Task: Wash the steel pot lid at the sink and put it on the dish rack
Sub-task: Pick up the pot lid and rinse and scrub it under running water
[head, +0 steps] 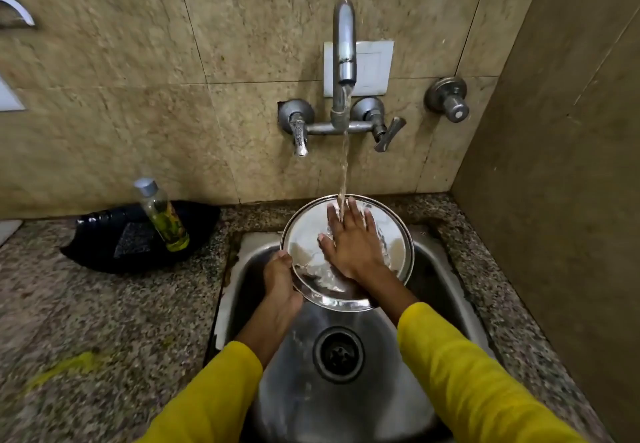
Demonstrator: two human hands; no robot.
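Under the tap (344,61), left hand (282,278) pinches the stiff, wet, likely slippery steel lid (308,234) by its rim; right hand (351,243) lies spread flat on it.

No legible text or labels anywhere.

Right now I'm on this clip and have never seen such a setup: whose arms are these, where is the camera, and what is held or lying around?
No machine here: a person in yellow sleeves wears one wide-angle camera on the head, looking down at a steel sink. The left hand grips the left edge of the steel pot lid, holding it tilted over the basin. The right hand lies flat and open on the lid's face, under the water falling from the wall tap. On the granite counter to the left, a clear bottle with yellowish liquid stands by a black bag. No dish rack is in view.
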